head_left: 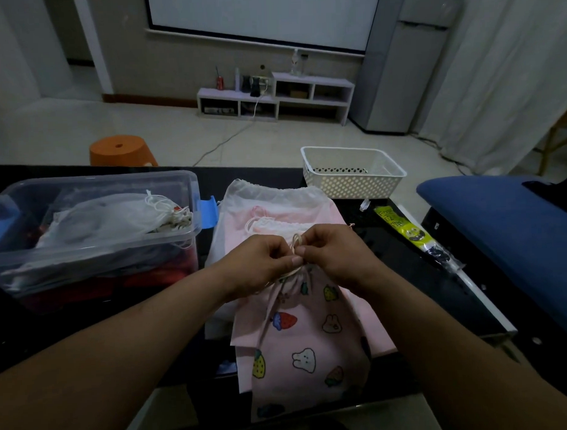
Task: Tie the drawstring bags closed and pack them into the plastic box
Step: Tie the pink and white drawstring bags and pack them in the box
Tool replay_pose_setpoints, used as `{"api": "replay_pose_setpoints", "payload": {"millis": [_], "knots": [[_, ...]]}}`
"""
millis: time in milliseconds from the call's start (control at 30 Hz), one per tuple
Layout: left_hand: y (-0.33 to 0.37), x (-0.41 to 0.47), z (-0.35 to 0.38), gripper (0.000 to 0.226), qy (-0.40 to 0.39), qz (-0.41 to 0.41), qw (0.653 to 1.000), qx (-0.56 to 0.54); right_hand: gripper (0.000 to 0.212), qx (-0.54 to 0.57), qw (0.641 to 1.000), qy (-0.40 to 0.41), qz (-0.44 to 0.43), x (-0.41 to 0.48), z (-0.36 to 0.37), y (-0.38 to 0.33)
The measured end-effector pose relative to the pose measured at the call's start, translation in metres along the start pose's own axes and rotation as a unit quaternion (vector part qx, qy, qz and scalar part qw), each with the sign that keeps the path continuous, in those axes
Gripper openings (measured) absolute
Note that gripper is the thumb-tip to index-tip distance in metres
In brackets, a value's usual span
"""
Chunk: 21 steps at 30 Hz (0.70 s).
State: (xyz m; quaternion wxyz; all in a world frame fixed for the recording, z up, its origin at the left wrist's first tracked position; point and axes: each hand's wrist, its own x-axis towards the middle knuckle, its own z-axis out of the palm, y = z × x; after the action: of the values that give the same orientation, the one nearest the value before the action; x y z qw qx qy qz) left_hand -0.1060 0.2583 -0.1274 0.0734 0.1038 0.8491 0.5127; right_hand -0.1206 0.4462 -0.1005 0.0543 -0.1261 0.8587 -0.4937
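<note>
Over dark table (389,243), hands (261,264) (335,255) apparently pinch drawstring (296,243)

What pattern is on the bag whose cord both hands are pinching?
The pale pink fabric drawstring bag is printed with strawberries and white bunny faces, seen best in the head view.

A: What is standing at the far wall (174,57)?
B: A low white shelf (276,97), and a big screen (262,16) is hanging above it.
A: And the sides?
B: An orange stool (121,151) is standing on the pale floor (144,123) left; white curtains (512,78) are hanging right.
</note>
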Motion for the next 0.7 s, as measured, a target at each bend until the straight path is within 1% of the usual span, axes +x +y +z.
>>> {"api": "replay_pose_setpoints", "payload": {"millis": [67,167,267,367,467,567,700], "knots": [[0.001,-0.002,0.0,0.018,-0.015,-0.024,0.998,-0.049,0.008,-0.02,1.0,0.008,-0.012,0.001,0.001,0.002],[0.001,-0.004,0.001,0.013,-0.04,-0.079,0.985,-0.146,0.007,-0.056,0.998,0.019,-0.031,0.003,0.002,0.002],[0.002,-0.006,0.004,0.01,-0.061,-0.127,0.965,-0.219,0.01,-0.086,0.995,0.03,-0.047,0.004,0.005,0.003],[0.002,-0.005,0.008,0.011,-0.054,-0.145,0.941,-0.3,0.007,-0.099,0.992,0.048,-0.062,0.006,0.006,0.003],[0.003,-0.003,0.01,0.013,-0.032,-0.148,0.936,-0.318,0.003,-0.102,0.99,0.066,-0.075,0.007,0.006,0.004],[0.004,-0.003,0.011,0.003,-0.011,-0.14,0.935,-0.325,0.003,-0.107,0.989,0.065,-0.076,0.009,0.006,0.005],[0.005,-0.003,0.014,0.006,0.002,-0.139,0.931,-0.337,0.002,-0.05,0.997,0.039,-0.041,0.008,0.003,0.005]]}}
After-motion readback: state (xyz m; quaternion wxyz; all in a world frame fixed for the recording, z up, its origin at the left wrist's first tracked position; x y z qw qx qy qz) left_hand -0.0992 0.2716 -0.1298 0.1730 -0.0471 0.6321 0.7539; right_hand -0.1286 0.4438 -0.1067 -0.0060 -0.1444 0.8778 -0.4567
